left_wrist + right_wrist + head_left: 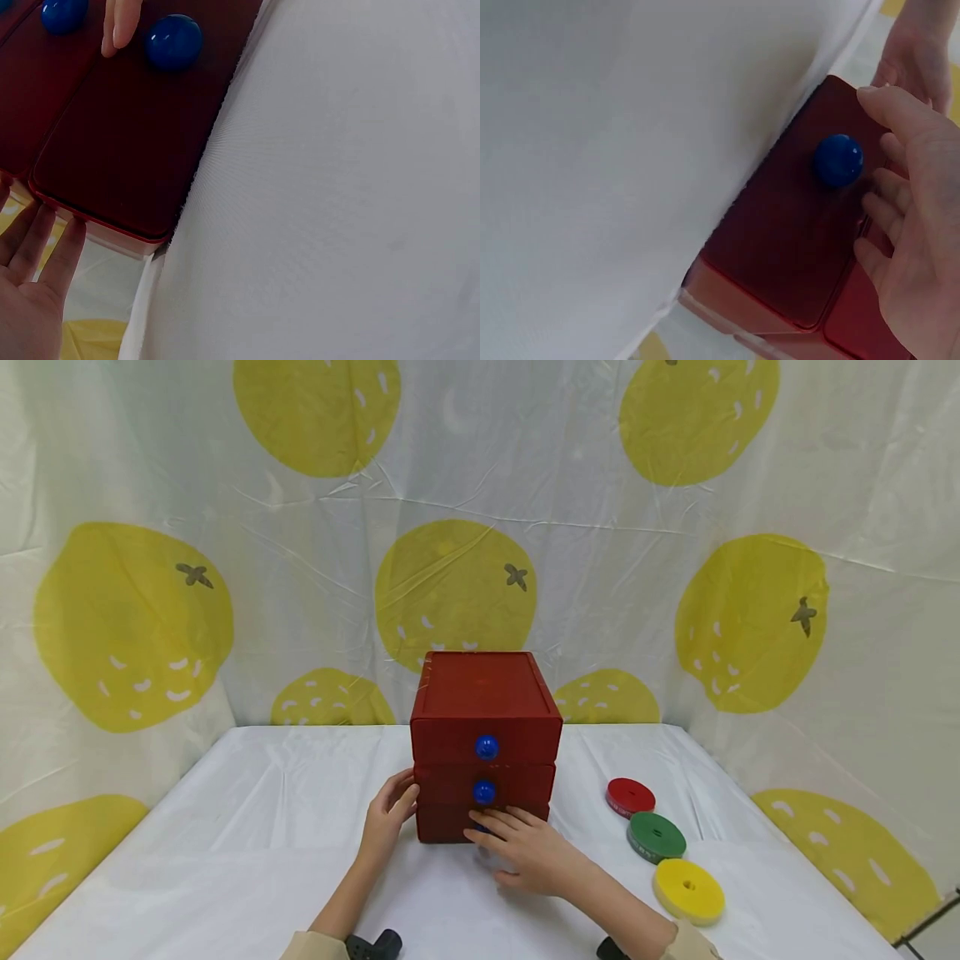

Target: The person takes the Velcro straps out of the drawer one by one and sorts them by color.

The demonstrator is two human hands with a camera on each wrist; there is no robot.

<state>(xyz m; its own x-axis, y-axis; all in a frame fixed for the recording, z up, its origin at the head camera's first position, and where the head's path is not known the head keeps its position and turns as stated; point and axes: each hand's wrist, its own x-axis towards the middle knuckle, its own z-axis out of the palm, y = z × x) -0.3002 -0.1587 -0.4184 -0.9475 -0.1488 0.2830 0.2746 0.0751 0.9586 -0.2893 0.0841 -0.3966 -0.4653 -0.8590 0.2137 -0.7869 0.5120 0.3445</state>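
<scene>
A dark red cabinet of three stacked drawers stands mid-table, each drawer with a round blue knob. My left hand is at its left side, fingers extended against the side wall by the lower drawers. In front of the bottom drawer is my right hand, its fingers loosely bent near the bottom knob without gripping it. From the head view that knob is mostly covered by the fingers; the left wrist view shows a fingertip just beside the knob. All three drawers look closed.
To the right of the cabinet, a red disc, a green disc and a yellow disc lie in a row on the white tablecloth. Behind the table hangs a lemon-patterned curtain.
</scene>
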